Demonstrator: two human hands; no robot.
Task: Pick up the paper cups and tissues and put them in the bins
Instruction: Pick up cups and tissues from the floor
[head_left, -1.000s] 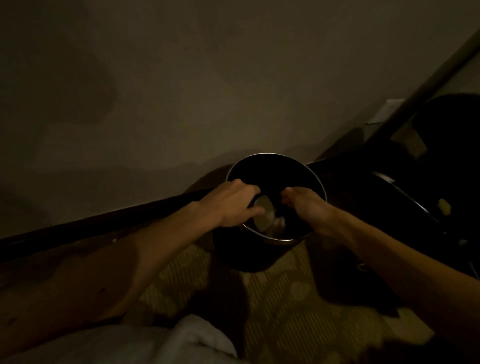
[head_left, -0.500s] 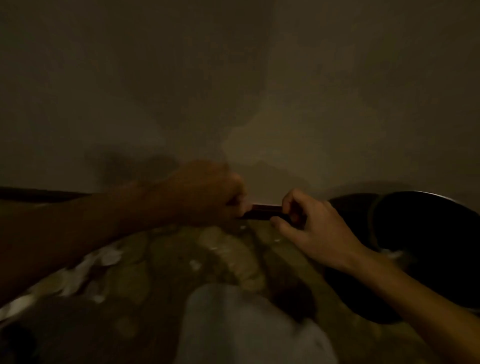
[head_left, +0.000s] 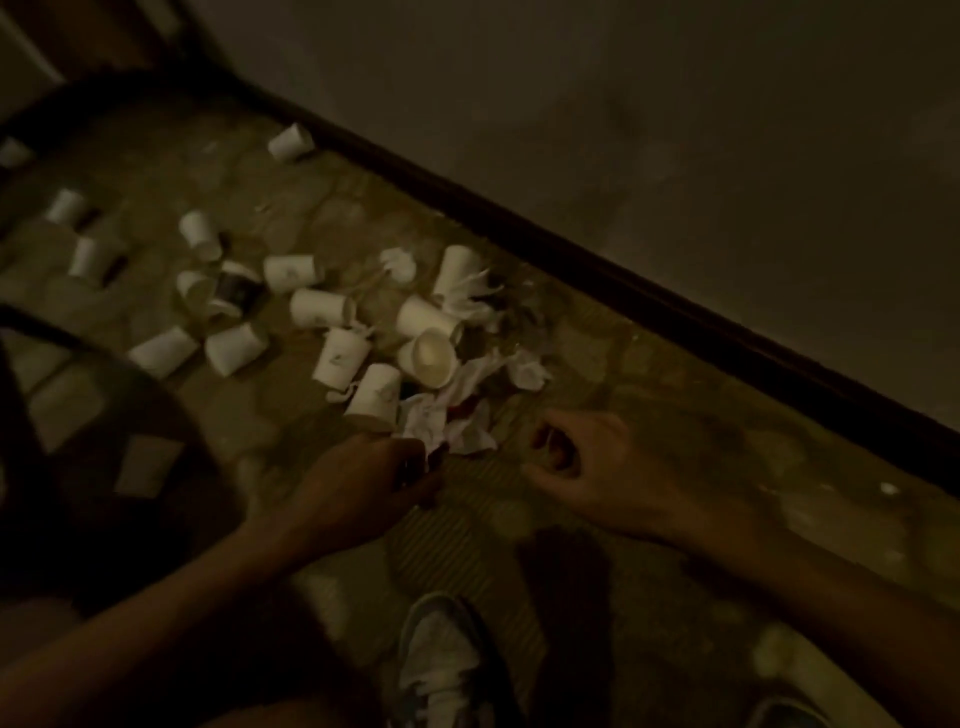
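Several white paper cups lie tipped over on the patterned carpet; one (head_left: 375, 391) is nearest my left hand and another (head_left: 430, 353) shows its open mouth. Crumpled white tissues (head_left: 457, 415) sit in a heap just in front of both hands. My left hand (head_left: 363, 483) hovers low with loosely curled fingers, its fingertips at the near edge of the tissue heap, holding nothing that I can see. My right hand (head_left: 597, 462) hangs to the right of the heap, fingers loosely curled and empty. No bin is in view.
A dark baseboard (head_left: 623, 291) and a plain wall run diagonally along the right. A dark piece of furniture (head_left: 104, 441) stands at the left, with more cups (head_left: 200, 235) scattered beyond it. My shoe (head_left: 441, 665) is at the bottom centre.
The view has swung left from the round bin to the littered carpet. Both hands left the bin's rim and now hang low by the tissue heap.
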